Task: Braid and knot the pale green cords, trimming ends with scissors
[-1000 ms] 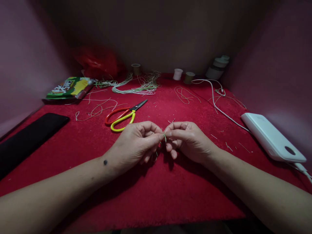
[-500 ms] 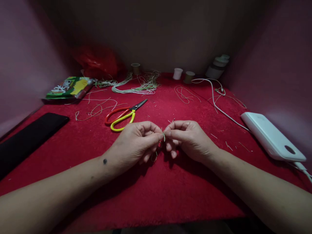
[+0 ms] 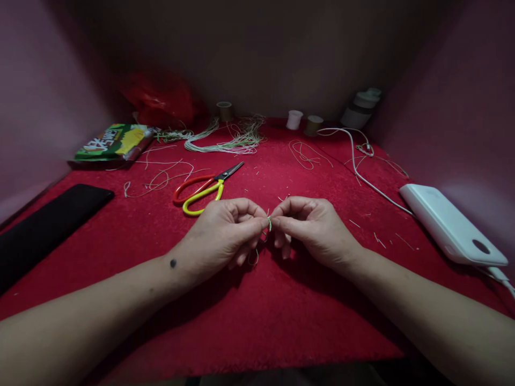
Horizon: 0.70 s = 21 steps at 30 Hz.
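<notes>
Between my two hands is a small piece of green and pale cord (image 3: 270,223), pinched at the fingertips. My left hand (image 3: 237,228) is closed on it with thumb and forefinger, the other fingers curled below. From the right, my right hand (image 3: 306,222) pinches the same piece, its thumb almost touching the left thumb. A thin loop of the cord (image 3: 253,258) hangs beneath the left fingers. Just beyond my left hand lie scissors (image 3: 207,190) with one red and one yellow handle, blades pointing away to the right.
A red cloth (image 3: 249,332) covers the table. Behind lie a thread bundle (image 3: 225,145), a white spool (image 3: 294,119), a green packet (image 3: 115,143) and a red plastic bag (image 3: 161,102). A black case (image 3: 52,230) sits left; a white power bank (image 3: 453,225) with a cable sits right.
My hands stay nearly in place, still pinching the cord. The right thumb and fingers have shifted very slightly, and the view has tilted a little.
</notes>
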Tool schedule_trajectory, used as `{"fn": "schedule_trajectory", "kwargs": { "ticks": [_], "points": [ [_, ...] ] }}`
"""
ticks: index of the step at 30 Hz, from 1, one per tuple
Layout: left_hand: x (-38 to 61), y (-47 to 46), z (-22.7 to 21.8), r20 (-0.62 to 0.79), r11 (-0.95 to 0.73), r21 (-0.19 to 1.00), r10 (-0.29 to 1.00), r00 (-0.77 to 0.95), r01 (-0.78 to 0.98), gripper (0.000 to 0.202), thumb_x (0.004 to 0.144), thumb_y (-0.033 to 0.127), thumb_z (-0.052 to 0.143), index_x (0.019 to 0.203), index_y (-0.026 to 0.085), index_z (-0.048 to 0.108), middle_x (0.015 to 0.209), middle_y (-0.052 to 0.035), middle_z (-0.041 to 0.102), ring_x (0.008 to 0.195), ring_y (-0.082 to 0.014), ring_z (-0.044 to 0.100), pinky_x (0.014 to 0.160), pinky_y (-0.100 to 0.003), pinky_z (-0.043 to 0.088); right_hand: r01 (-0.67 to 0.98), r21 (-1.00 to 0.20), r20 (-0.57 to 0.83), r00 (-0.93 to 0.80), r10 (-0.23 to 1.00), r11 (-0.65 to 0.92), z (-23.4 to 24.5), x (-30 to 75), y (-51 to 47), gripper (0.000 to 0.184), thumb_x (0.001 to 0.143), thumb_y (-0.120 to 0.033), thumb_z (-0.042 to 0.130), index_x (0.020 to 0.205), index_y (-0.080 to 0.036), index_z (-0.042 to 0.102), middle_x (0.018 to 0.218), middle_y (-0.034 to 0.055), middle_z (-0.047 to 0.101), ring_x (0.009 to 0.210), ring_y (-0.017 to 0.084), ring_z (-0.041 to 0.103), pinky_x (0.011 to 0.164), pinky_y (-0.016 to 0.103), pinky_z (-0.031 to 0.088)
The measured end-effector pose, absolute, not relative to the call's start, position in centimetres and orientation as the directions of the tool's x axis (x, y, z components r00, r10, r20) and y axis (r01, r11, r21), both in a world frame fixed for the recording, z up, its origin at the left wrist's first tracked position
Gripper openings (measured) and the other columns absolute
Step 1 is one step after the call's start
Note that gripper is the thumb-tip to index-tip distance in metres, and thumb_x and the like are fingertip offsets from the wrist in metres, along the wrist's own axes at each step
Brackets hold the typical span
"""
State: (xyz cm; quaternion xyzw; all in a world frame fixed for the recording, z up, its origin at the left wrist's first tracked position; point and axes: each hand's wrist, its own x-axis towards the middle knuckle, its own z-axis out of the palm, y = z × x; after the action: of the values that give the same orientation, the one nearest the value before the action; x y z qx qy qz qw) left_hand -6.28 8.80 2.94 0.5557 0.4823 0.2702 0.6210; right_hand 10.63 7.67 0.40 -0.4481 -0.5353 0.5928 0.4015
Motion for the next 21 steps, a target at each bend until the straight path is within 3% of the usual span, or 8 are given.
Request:
{"fn": "schedule_trajectory", "kwargs": {
  "ticks": [15, 21],
  "points": [
    [-6.26, 8.83, 3.01, -0.315, 0.242, 0.944, 0.862, 0.397, 0.223, 0.015, 0.082, 0.014, 0.053, 0.067, 0.015, 0.054, 0.042, 0.0078, 0.051, 0.027, -0.0017, 0.041, 0.027, -0.009, 0.031, 0.08, -0.99, -0.13, -0.284, 0.95, -0.112, 0.78, 10.42, 7.56, 0.008, 0.079, -0.019, 0.058, 0.074, -0.013, 0.061, 0.052, -0.0009, 0.062, 0.038, 0.009, 0.057, 0.039, 0.018, 0.042],
    [-6.23, 8.91, 2.81, -0.329, 0.241, 0.937, 0.854, 0.403, 0.255, 0.015, 0.081, 0.015, 0.054, 0.066, 0.015, 0.054, 0.042, 0.0074, 0.052, 0.027, -0.0019, 0.042, 0.027, -0.009, 0.03, 0.09, -0.995, -0.069, -0.304, 0.95, -0.044, 0.59, 10.43, 7.63, 0.006, 0.077, -0.018, 0.058, 0.075, -0.013, 0.061, 0.051, -0.0029, 0.059, 0.038, 0.007, 0.053, 0.039, 0.017, 0.044]
  ]
}}
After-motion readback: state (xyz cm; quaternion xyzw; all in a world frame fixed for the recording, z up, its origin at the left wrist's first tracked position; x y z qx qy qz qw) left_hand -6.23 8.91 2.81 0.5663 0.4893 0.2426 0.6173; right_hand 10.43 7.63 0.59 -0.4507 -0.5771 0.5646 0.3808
